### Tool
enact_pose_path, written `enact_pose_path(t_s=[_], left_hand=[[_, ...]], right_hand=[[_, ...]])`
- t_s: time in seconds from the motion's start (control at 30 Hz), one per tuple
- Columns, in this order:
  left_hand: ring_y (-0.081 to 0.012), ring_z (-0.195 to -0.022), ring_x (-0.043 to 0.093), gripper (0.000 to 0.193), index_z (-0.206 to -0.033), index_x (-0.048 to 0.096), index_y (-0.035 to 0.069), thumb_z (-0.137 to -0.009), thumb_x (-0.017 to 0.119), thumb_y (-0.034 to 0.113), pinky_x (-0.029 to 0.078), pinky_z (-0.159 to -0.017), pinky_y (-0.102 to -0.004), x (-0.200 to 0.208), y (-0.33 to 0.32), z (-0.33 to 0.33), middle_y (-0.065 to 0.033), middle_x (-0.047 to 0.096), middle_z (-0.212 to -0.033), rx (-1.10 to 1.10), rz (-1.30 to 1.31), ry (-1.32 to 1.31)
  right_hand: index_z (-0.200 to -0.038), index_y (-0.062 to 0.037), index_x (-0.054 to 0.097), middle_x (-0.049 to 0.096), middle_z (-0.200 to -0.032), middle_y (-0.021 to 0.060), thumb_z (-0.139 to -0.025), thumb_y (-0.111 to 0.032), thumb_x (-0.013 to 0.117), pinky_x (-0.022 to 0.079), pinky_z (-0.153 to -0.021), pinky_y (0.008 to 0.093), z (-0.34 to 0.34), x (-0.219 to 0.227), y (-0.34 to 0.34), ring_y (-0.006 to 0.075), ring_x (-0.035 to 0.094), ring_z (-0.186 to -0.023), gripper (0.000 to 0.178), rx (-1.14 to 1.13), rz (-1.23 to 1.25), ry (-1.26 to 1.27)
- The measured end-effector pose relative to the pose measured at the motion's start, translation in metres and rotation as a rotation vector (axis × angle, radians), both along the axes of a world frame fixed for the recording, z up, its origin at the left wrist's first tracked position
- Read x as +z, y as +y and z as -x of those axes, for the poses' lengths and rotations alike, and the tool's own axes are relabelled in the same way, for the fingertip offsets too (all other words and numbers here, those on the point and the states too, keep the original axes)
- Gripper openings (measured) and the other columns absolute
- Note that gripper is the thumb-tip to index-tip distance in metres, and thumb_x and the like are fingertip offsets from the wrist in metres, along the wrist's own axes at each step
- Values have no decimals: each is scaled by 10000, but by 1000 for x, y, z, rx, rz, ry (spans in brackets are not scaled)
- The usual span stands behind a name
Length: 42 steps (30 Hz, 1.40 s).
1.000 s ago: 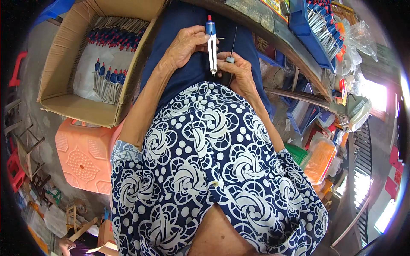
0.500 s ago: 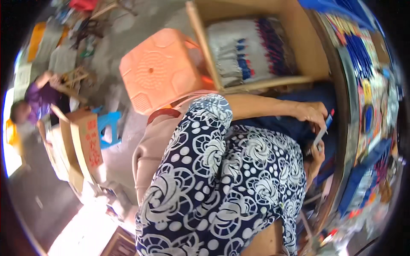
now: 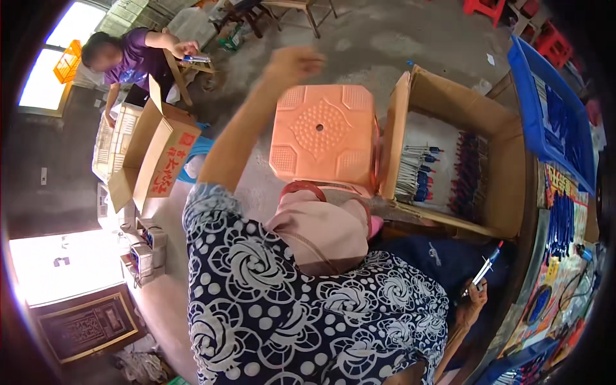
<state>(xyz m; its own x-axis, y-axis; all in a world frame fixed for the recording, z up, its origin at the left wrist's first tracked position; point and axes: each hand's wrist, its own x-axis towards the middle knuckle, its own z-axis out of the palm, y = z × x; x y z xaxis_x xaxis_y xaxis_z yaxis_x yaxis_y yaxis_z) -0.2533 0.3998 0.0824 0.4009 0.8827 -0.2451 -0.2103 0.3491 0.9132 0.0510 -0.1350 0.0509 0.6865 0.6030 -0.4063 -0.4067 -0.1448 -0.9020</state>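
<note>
My left arm reaches out past the orange plastic stool [image 3: 323, 131], and my left hand [image 3: 296, 64] is above its far edge. Motion smears the fingers, so whether they hold anything does not show. Low at the right, my right hand [image 3: 473, 300] is closed around a small bundle of slim silver-shafted tools [image 3: 486, 268] with blue parts and a red tip. An open cardboard box [image 3: 465, 96] stands beside the stool. Inside it lie rows of similar tools [image 3: 420, 173] with blue and red ends.
A workbench with a blue tray [image 3: 545, 141] and bunches of blue parts [image 3: 562, 224] runs along the right. At the left, a co-worker in a purple shirt [image 3: 138, 54] holds similar tools near another cardboard box [image 3: 168, 160]. Red stools [image 3: 486, 9] stand at the back.
My left hand has left the tools near my right hand and swung far to the upper left. My right hand keeps the bundle. The whole view has turned.
</note>
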Motion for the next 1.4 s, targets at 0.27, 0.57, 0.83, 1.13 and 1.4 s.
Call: enact_pose_path(t_s=[0.27,0.57,0.83,1.13,1.4], left_hand=[[-338,-1082,428,420,-1126,422,0,-849,401,315,350,-919,-423,-56,69,216,-197,457,-1163,622,5,-282],[-368,-1035,445,438,-1119,370,19,-836,520,318,346,-861,-528,-21,82,232,-216,425,-1152,874,-108,-289],[-243,-726,590,156,-919,459,-45,-849,438,92,498,-622,-323,-61,64,223,-183,591,-829,909,-186,-254],[-203,-762,586,282,-1126,395,15,-852,445,61,487,-636,-281,-61,-37,3,-202,583,-989,-89,-5,-291],[-267,-867,603,317,-1112,421,-21,-806,506,-7,508,-763,-333,-4,-169,-199,-218,567,-1023,-951,336,-367]], right_hand=[[-817,-61,491,495,-679,5,-687,-95,597,350,-536,218,9,12,16,94,447,-579,171,43,83,-81],[-786,-31,481,506,-613,38,-689,-13,602,370,-491,216,2,20,22,113,462,-508,157,135,194,-70],[-784,-36,478,493,-612,31,-687,-15,628,367,-497,212,-7,11,15,108,442,-505,180,115,201,-53],[-864,-35,484,491,-676,26,-687,-16,583,376,-535,213,10,4,14,106,459,-571,204,10,112,-33],[-838,-5,545,549,-683,17,-663,0,597,395,-533,197,34,25,-16,73,494,-574,182,-140,258,-211]])
